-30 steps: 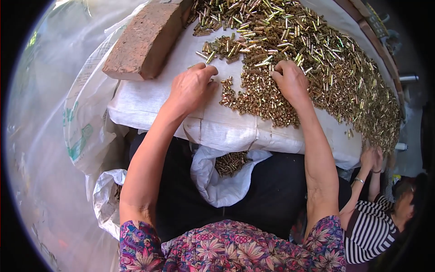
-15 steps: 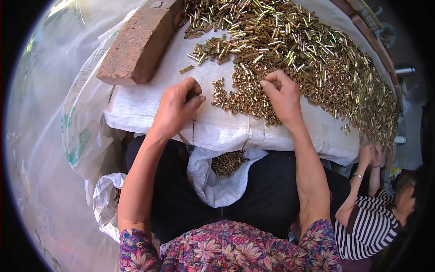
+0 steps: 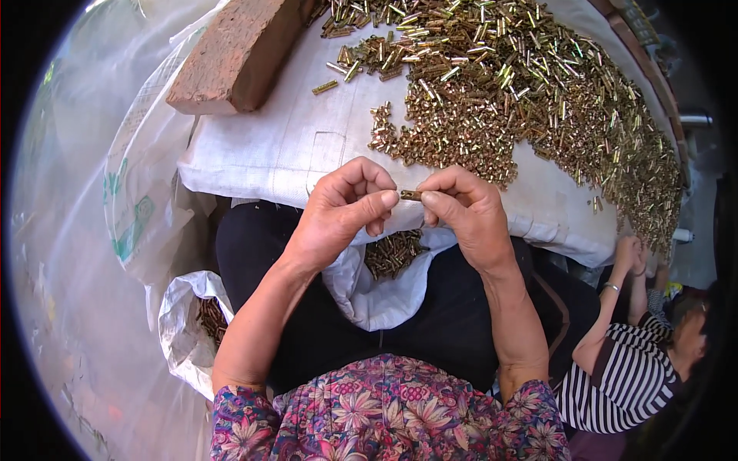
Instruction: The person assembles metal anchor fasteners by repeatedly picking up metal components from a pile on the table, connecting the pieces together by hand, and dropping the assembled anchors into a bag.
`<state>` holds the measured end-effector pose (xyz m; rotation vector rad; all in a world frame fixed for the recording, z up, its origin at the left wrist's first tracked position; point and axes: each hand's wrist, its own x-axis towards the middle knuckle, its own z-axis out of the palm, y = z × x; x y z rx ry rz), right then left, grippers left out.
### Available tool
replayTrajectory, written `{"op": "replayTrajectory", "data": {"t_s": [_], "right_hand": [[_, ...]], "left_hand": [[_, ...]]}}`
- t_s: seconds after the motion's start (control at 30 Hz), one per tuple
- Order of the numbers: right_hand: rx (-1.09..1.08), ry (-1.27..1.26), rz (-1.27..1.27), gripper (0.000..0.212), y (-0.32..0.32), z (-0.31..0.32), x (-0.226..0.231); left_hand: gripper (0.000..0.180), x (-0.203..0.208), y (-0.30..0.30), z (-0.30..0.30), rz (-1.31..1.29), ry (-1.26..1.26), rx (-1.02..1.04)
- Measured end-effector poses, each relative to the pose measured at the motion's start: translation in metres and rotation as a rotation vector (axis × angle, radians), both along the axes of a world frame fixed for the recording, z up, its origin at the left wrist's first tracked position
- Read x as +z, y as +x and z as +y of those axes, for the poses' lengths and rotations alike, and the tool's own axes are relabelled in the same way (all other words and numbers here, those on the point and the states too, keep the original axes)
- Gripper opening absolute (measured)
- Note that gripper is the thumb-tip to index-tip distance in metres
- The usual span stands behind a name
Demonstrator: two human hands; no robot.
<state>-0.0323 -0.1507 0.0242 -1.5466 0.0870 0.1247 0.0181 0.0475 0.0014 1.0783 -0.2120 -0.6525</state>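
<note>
A small brass-coloured metal sleeve (image 3: 411, 195) is held level between my two hands, over the near edge of the cloth-covered table. My left hand (image 3: 338, 211) is closed in a pinch at its left end, thumb against forefinger. At the other end, my right hand (image 3: 470, 217) pinches it the same way. The fingertips hide both ends, so I cannot tell whether a smaller piece sits there. Beyond my hands lies a heap of short metal pieces (image 3: 461, 138), with longer metal sleeves (image 3: 492, 46) behind them. One loose sleeve (image 3: 325, 87) rests apart on the white cloth (image 3: 261, 161).
A red brick (image 3: 231, 61) lies at the back left. Between my thighs an open white bag (image 3: 369, 303) holds several metal pieces (image 3: 392, 255). Another white bag (image 3: 184, 346) stands at the left. A co-worker in a striped top (image 3: 623, 376) has hands (image 3: 626, 257) at the table's right end.
Both hands have come together and nearer to me, from apart over the table. The metal sleeve now shows between their fingertips. The view has shifted slightly.
</note>
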Motion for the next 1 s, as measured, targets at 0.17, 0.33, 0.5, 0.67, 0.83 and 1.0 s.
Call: {"op": "replayTrajectory", "data": {"t_s": [0.17,0.33,0.5,0.67,0.83,1.0], "right_hand": [[0.054,-0.075,-0.051,0.009,-0.006,0.005,-0.003],[0.003,-0.021,-0.025,0.009,-0.008,0.003,-0.005],[-0.013,0.000,0.002,0.009,-0.010,0.000,-0.006],[-0.020,0.013,-0.001,0.009,-0.012,-0.001,-0.008],[0.025,0.067,0.001,0.008,-0.017,-0.005,-0.013],[0.159,0.380,0.122,0.007,-0.026,0.000,-0.009]], "left_hand": [[0.013,-0.003,-0.007,-0.005,0.027,-0.056,0.010],[0.012,-0.003,-0.009,-0.005,0.097,-0.042,0.007],[0.011,-0.004,-0.009,-0.003,0.184,-0.109,-0.026],[0.012,-0.010,-0.010,-0.003,0.132,-0.144,-0.049],[0.012,-0.007,-0.008,0.002,0.052,-0.077,-0.167],[0.014,-0.010,-0.015,0.005,0.049,-0.248,-0.358]]}}
